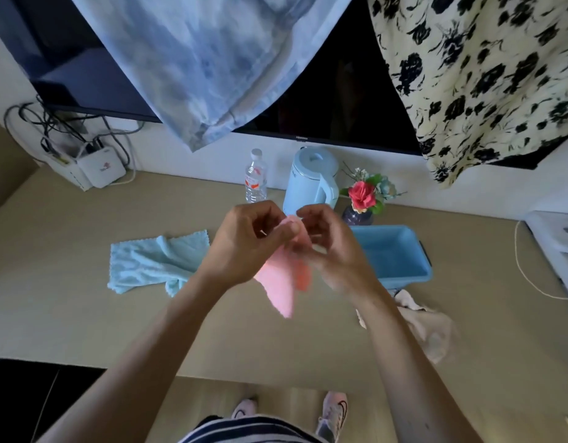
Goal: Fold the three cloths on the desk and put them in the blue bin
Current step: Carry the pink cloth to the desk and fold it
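A pink cloth (281, 284) hangs in the air above the desk, pinched at its top by both hands. My left hand (244, 241) and my right hand (330, 247) are held close together, fingers closed on the cloth's upper edge. A light blue cloth (148, 262) lies crumpled and spread on the desk to the left. A beige cloth (433, 327) lies bunched on the desk at the right, partly behind my right forearm. The blue bin (413, 276) stands behind my right hand; its visible inside shows nothing in it.
At the back of the desk stand a water bottle (255, 177), a pale blue kettle (311, 177) and a vase with a red flower (361, 199). A white router box (99, 167) with cables sits back left. Fabrics hang over a dark screen above.
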A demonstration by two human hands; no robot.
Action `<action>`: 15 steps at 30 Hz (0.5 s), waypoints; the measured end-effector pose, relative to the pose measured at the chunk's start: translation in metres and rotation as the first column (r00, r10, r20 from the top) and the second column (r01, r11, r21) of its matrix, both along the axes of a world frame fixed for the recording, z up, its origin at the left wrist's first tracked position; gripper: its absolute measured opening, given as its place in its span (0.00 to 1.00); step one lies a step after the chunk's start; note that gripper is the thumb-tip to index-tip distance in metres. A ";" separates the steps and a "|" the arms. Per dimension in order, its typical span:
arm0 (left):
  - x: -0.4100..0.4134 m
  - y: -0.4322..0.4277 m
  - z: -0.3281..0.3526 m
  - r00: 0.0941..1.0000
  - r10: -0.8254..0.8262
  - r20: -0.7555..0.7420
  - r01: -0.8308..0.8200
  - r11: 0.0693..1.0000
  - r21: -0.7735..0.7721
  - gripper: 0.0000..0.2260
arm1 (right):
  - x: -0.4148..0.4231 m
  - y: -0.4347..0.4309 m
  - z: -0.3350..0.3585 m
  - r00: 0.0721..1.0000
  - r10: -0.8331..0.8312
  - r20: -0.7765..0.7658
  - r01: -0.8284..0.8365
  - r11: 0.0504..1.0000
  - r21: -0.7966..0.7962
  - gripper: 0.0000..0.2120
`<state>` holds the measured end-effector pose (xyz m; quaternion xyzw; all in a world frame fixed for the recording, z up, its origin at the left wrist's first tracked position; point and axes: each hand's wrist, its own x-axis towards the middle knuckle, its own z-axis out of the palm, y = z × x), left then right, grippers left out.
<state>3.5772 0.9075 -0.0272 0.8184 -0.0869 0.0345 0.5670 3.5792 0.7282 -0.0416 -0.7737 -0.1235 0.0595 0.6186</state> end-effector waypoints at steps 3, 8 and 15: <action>0.004 -0.006 -0.003 0.997 0.070 -0.037 -0.070 0.997 0.012 0.15 | -0.005 0.001 0.000 0.968 -0.194 0.162 0.205 0.977 -0.059 0.16; 0.002 -0.016 0.000 0.991 -0.013 -0.136 -0.014 0.980 -0.196 0.18 | -0.018 0.013 0.002 0.994 -0.048 0.100 0.061 0.989 -0.136 0.15; -0.001 -0.008 -0.006 0.974 -0.162 -0.159 0.109 0.948 -0.300 0.12 | -0.027 0.016 0.003 0.986 -0.159 0.044 0.162 0.984 -0.078 0.13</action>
